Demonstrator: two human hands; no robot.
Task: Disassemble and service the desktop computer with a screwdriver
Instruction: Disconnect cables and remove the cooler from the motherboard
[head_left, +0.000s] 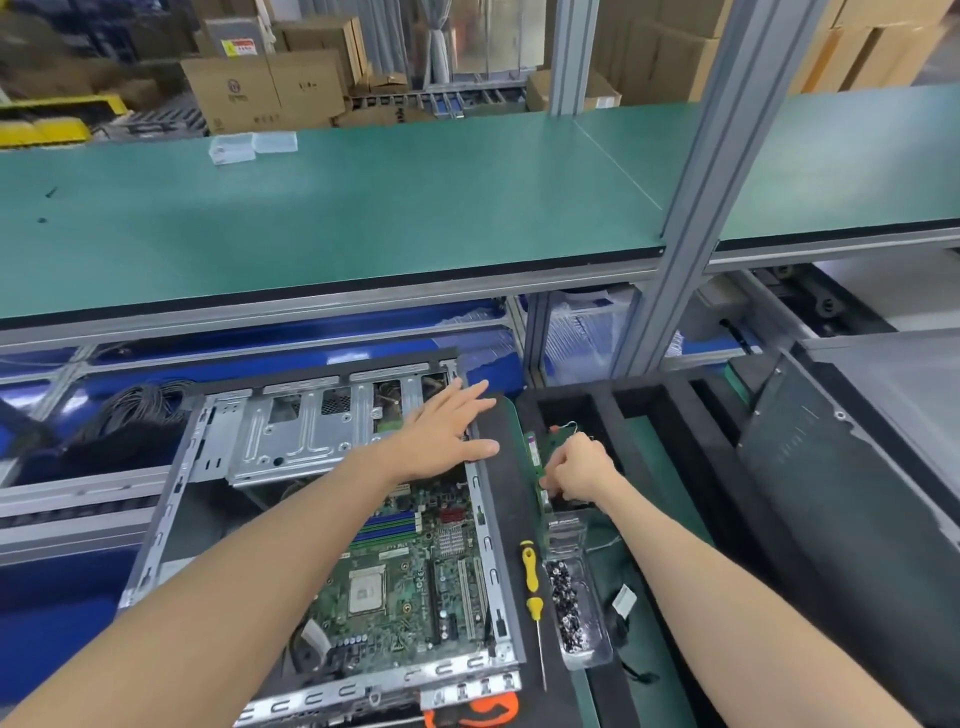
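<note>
— Where is the computer sitting right now?

— The open grey metal desktop computer case (332, 525) is lying flat at the near edge of the dark tabletop (511, 499), with its green motherboard (410, 577) showing inside.

— What is the left hand doing?

— The left hand (441, 431) is stretching out flat, fingers straight and spread, over the far right corner of the case; it is gripping nothing.

— And the right hand?

— The right hand (576, 467) is curling its fingers and pinching a small green circuit board (540, 457) just beside the case's right wall, at the edge of a black foam tray (670, 410).

— Where is the screwdriver?

— The yellow-and-black-handled screwdriver (532, 587) is lying untouched on the tabletop, between the case and a clear plastic box of dark screws (571, 613), its tip pointing toward the near edge.
</note>
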